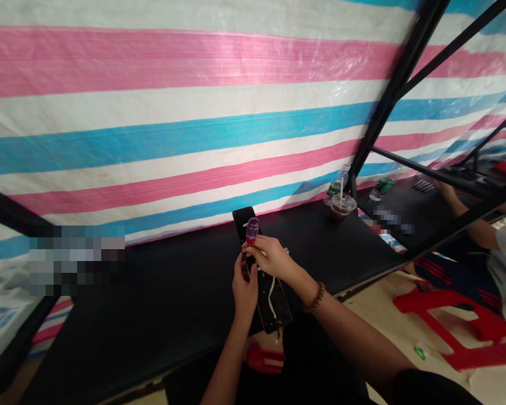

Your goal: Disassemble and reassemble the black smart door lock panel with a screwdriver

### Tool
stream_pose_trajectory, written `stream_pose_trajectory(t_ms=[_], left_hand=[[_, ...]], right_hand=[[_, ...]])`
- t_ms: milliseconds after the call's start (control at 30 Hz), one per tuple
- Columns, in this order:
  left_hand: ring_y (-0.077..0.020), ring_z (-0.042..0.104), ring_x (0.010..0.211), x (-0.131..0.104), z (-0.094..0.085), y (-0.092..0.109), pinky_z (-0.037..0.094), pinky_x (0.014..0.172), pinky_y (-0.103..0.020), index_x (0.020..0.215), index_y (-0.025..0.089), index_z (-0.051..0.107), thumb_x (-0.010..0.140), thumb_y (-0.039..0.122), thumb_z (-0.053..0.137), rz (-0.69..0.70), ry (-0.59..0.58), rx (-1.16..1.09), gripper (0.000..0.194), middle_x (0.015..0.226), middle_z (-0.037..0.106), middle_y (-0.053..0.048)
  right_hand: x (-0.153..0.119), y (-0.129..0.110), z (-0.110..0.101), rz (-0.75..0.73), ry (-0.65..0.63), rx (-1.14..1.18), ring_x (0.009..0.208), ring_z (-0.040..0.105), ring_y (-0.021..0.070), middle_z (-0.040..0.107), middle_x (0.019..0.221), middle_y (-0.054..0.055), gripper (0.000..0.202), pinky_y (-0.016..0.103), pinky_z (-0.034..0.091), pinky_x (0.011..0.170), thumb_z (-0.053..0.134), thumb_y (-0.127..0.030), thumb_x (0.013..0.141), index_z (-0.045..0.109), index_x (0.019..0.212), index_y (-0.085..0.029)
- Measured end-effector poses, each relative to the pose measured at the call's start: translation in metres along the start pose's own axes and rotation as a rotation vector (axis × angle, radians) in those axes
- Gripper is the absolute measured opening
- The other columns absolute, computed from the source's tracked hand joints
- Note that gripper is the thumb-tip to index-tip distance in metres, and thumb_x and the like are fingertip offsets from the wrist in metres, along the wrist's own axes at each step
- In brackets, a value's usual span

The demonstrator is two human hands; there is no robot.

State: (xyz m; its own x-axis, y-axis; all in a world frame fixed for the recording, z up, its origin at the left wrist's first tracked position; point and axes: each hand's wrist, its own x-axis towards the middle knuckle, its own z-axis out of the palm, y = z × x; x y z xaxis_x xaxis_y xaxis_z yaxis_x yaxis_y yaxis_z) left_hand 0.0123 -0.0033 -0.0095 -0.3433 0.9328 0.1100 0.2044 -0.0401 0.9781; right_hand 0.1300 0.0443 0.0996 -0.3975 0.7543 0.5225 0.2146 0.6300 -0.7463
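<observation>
A long black panel (274, 306) with a white wire on it lies on the black table (152, 304), its near end over the table's front edge. My left hand (244, 289) grips the panel's left side near its middle. My right hand (271, 257) pinches a small part with a clear purple top and a red base (252, 229), holding it over the panel's far half. A wooden bead bracelet (315, 298) sits on my right wrist.
A lidded drink cup with a straw (343, 205) and a bottle (333, 190) stand at the table's far right. Another person's arm (468, 216) rests at the neighbouring table. Red plastic stools (455, 326) stand on the floor. A striped tarp (194, 112) backs the table.
</observation>
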Motion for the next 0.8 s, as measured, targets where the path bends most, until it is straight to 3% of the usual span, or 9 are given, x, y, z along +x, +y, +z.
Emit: stream_pose_trajectory(t_ms=[267, 600, 800], left_hand=[[-0.0206, 0.071, 0.09, 0.0, -0.002, 0.0, 0.056, 0.082, -0.035, 0.14, 0.022, 0.049, 0.088, 0.041, 0.061, 0.007, -0.019, -0.015, 0.057, 0.111, 0.071, -0.009], [-0.0214, 0.069, 0.1, -0.001, 0.004, -0.007, 0.056, 0.088, -0.036, 0.143, 0.022, 0.045, 0.086, 0.037, 0.064, -0.004, -0.025, -0.093, 0.062, 0.119, 0.067, -0.01], [-0.0221, 0.07, 0.094, -0.001, 0.0, -0.008, 0.057, 0.084, -0.038, 0.141, 0.022, 0.046, 0.084, 0.036, 0.066, -0.013, -0.027, -0.076, 0.062, 0.115, 0.068, -0.01]], right_hand=[[0.003, -0.008, -0.006, -0.042, -0.138, -0.159, 0.08, 0.069, 0.018, 0.072, 0.088, 0.008, 0.017, 0.027, 0.052, 0.074, 0.053, -0.016, 0.097, 0.07, 0.093, -0.017], [0.011, -0.002, -0.002, -0.009, -0.072, 0.01, 0.075, 0.065, 0.0142, 0.065, 0.087, 0.005, 0.014, 0.023, 0.051, 0.067, 0.063, -0.021, 0.092, 0.071, 0.081, -0.016], [0.011, 0.0, -0.001, -0.047, -0.05, -0.068, 0.088, 0.066, 0.0169, 0.068, 0.096, 0.008, 0.015, 0.027, 0.052, 0.08, 0.057, -0.015, 0.095, 0.071, 0.091, -0.017]])
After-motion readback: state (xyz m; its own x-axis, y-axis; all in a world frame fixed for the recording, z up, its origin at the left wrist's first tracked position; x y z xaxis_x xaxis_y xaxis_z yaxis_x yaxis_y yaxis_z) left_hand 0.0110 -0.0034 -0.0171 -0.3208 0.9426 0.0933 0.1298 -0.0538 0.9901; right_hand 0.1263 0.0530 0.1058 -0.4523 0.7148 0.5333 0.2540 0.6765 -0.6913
